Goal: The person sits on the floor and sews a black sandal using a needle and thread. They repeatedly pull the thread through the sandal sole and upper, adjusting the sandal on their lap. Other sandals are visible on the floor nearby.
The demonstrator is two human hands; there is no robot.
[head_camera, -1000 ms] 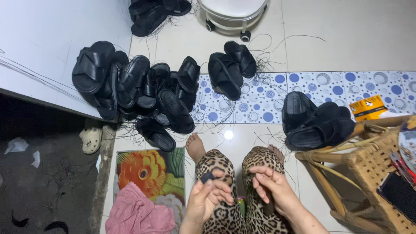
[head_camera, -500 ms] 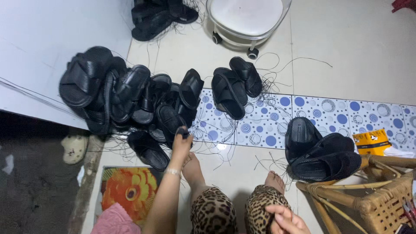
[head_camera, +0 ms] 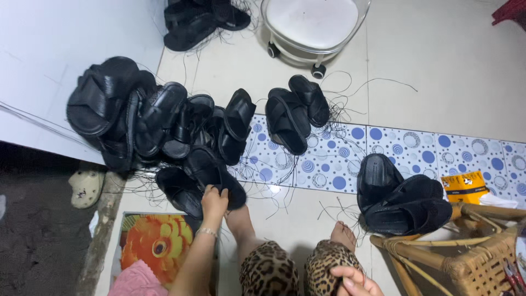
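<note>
Black sandal [head_camera: 211,175] on the floor by the big heap [head_camera: 148,120] is getting gripped: left hand [head_camera: 213,200] is closing its fingers over the sandal's edge, not lifting it yet. Right hand [head_camera: 353,280] is resting curled on the knee (holding anything? cannot tell). A finished-looking stack [head_camera: 402,200] is sitting beside the basket [head_camera: 471,263]; most of the heap is looking untouched.

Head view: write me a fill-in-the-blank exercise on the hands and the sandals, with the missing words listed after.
1. The left hand grips a sandal coloured ____.
2. The right hand rests on a knee in ____-print trousers.
3. The big sandal pile lies to the ____ of the sandal pair on the tiled floor.
4. The wicker stool stands by the person's ____ side.

Missing words: black; leopard; left; right
</note>
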